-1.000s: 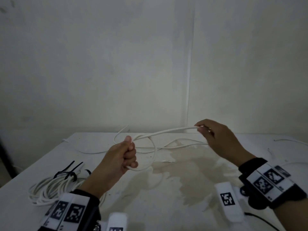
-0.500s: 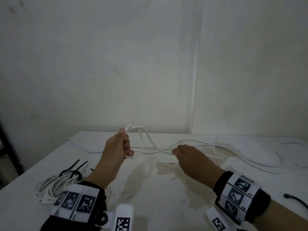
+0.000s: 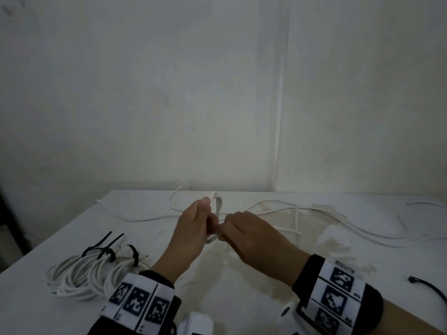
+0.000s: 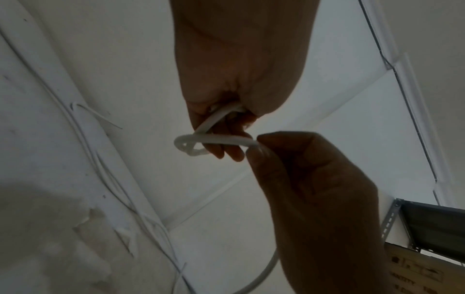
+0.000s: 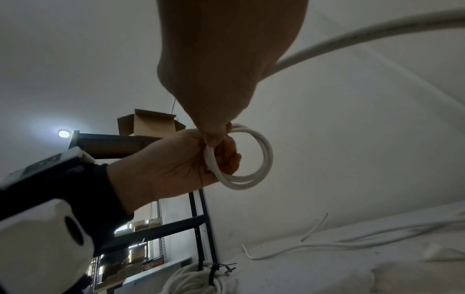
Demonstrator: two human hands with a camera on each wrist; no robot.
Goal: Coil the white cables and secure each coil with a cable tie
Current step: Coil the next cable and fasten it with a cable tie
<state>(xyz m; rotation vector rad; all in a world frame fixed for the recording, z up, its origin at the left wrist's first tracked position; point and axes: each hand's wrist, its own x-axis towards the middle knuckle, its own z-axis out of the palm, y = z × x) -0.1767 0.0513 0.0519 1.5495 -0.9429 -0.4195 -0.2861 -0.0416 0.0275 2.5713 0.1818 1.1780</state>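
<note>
Over the middle of the white table (image 3: 242, 298), my left hand (image 3: 196, 226) grips a small coil of white cable (image 3: 219, 205) with two loops showing (image 5: 264, 157). My right hand (image 3: 242, 232) is right against it and pinches the same cable (image 4: 226, 140) at the coil. From the right hand the free length of cable (image 5: 352, 39) runs off to the right. Several finished coils (image 3: 79, 274) bound with black cable ties (image 3: 106, 247) lie at the left front. A loose black tie (image 3: 425, 286) lies at the right edge.
More loose white cables (image 3: 338, 221) wind across the back and right of the table. White walls meet in a corner just behind it. In the right wrist view a dark metal shelf (image 5: 151, 143) with a cardboard box (image 5: 148, 123) stands to the left.
My right hand has come in from the right with the cable and now meets the left hand at the coil. The coil has gained a loop.
</note>
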